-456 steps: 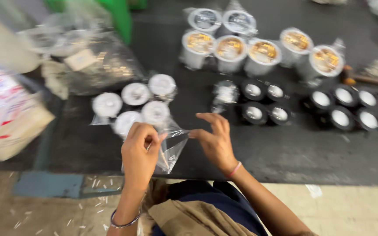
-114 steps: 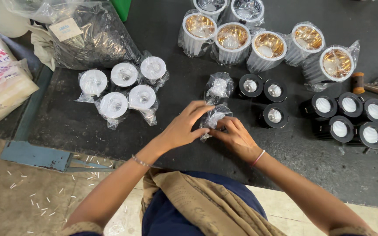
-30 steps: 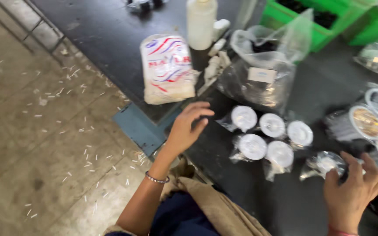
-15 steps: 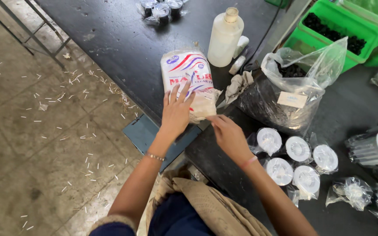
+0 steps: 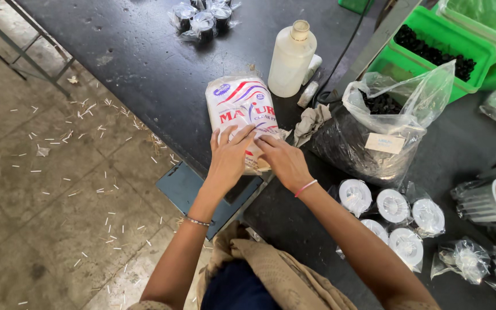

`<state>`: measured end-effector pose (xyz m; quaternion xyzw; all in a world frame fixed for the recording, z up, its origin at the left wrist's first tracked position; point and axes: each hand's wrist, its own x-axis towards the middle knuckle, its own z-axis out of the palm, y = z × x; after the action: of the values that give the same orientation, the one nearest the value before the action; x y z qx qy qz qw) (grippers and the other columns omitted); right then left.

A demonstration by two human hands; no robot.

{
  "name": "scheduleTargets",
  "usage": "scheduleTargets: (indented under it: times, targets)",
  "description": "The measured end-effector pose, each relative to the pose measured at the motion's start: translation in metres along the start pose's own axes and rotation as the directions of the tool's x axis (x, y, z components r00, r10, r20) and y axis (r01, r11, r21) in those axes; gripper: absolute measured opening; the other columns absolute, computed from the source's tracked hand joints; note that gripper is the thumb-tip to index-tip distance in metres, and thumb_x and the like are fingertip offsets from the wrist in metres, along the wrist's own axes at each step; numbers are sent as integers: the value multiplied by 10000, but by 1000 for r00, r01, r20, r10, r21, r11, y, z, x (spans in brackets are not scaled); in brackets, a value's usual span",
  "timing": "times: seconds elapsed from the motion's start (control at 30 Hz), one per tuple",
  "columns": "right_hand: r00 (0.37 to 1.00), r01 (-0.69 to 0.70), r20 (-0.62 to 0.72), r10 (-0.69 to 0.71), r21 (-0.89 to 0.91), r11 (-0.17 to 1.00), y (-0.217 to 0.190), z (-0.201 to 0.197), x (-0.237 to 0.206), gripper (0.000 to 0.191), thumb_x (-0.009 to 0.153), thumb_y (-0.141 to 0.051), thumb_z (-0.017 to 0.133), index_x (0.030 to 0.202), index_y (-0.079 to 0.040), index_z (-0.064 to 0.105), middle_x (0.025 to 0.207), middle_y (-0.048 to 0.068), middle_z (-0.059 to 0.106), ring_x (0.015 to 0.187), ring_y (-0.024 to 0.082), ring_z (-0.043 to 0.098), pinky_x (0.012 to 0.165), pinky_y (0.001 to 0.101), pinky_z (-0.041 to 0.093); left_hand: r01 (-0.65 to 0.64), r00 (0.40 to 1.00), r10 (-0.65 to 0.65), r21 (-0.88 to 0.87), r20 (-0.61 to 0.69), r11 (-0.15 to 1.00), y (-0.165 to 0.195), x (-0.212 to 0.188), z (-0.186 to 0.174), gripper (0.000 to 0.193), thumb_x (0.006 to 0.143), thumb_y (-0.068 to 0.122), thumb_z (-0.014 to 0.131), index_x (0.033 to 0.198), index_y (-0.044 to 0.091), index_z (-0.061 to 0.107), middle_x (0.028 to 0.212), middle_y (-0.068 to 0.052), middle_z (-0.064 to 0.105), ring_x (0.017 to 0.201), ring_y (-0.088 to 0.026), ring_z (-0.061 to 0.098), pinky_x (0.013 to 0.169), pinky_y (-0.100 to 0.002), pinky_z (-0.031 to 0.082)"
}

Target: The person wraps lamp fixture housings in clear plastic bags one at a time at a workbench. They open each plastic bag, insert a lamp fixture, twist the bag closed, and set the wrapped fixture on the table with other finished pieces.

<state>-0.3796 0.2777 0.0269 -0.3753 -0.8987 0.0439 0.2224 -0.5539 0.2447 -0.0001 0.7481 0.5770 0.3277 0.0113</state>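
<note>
A white printed packet of clear bags (image 5: 241, 109) lies at the near edge of the black table (image 5: 144, 63). My left hand (image 5: 229, 156) rests flat on its lower end, fingers spread. My right hand (image 5: 283, 161) meets it from the right, with its fingertips at the packet's open bottom edge. Whether either hand pinches a bag out of it is hidden by the fingers.
A white plastic bottle (image 5: 291, 59) stands behind the packet. To the right sit a clear bag of black parts (image 5: 374, 138), green bins (image 5: 437, 46), and several bagged round white fittings (image 5: 394, 215). More bagged black parts (image 5: 202, 17) lie at the far edge. A littered floor (image 5: 58, 189) is left.
My view has swung left from the bagged fittings. Both hands have left the fittings and come to rest on the printed packet; the right hand arrived last.
</note>
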Motion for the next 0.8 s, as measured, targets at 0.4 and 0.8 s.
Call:
scheduleTargets:
  times: [0.4,0.8]
  targets:
    - [967,-86,-228,116,135,987,10,-6,1,97,890,-75,696,971,-116,731,968,23,719,920,279,617,838,400,510,-20,992,16,-34,-126,999,14,6,3,241,775,128,750,1013,88,754,1360,-63,639,1329,-320,503,1181,-539,269]
    - [906,-222,-307,291,241,945,8,-20,-18,76,838,-100,732,908,-123,752,921,3,729,941,244,625,864,391,459,-67,975,58,-34,-214,997,37,6,16,150,845,142,744,979,77,761,1194,-31,723,1218,-267,582,1143,-489,345]
